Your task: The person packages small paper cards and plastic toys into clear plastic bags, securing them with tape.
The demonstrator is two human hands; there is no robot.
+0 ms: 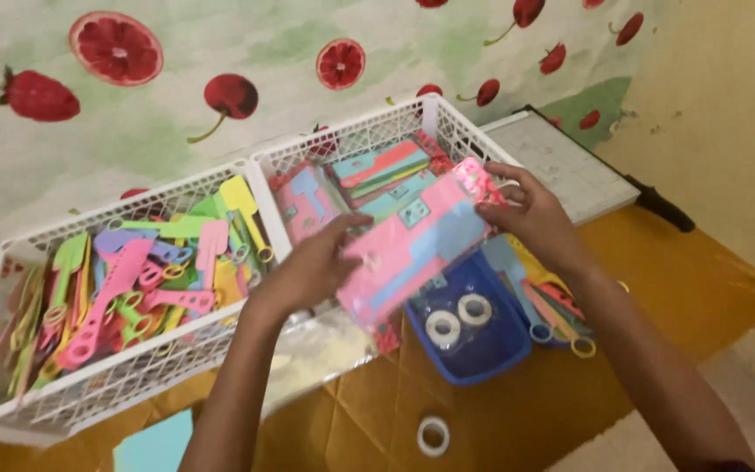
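Both hands hold a pink packet [417, 245]: left hand [312, 267] grips its lower-left end, right hand [530, 218] pinches its upper-right end. Its long axis runs diagonally above the basket [246, 166].

Two baskets stand side by side. The left basket [10, 350] is full of plastic tools [133, 280]. The right basket [447, 118] holds flat packs [386, 170]. Both hands, left hand [312, 271] and right hand [530, 218], hold one pack [417, 245] above the tub [482, 350]. Two tape rolls [458, 319] lie in the tub. Another roll [433, 435] lies in front of it. A cutting board [561, 166] lies right of the baskets
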